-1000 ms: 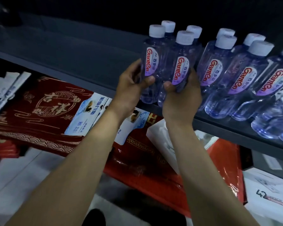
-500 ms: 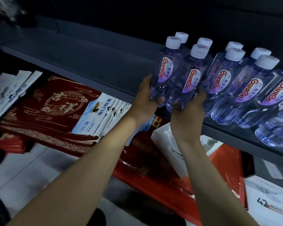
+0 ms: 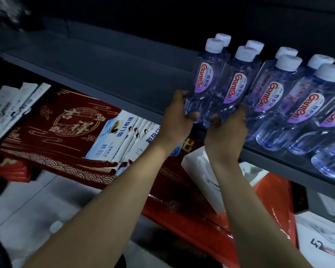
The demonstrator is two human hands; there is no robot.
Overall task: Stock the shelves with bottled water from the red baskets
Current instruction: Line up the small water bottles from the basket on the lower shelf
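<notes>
Clear water bottles with white caps and purple-red labels stand in rows on a dark grey shelf (image 3: 108, 74). My left hand (image 3: 177, 117) grips the base of the leftmost front bottle (image 3: 205, 82). My right hand (image 3: 227, 130) grips the base of the bottle beside it (image 3: 234, 88). Both bottles stand at the shelf's front edge, touching the row of several more bottles (image 3: 298, 105) to the right. Two more caps show behind the held pair. No red basket is in view.
The shelf's left part is bare and dark. On the level below lie red patterned boxes (image 3: 52, 128), blue-white packets (image 3: 112, 140), a white box (image 3: 203, 171) and red wrapped packs (image 3: 197, 211). White cartons (image 3: 321, 240) sit at the lower right.
Both hands have slid down to the bottoms of the two bottles, and the pair now stands close against the row. The view has shifted left, so the bottles appear further right.
</notes>
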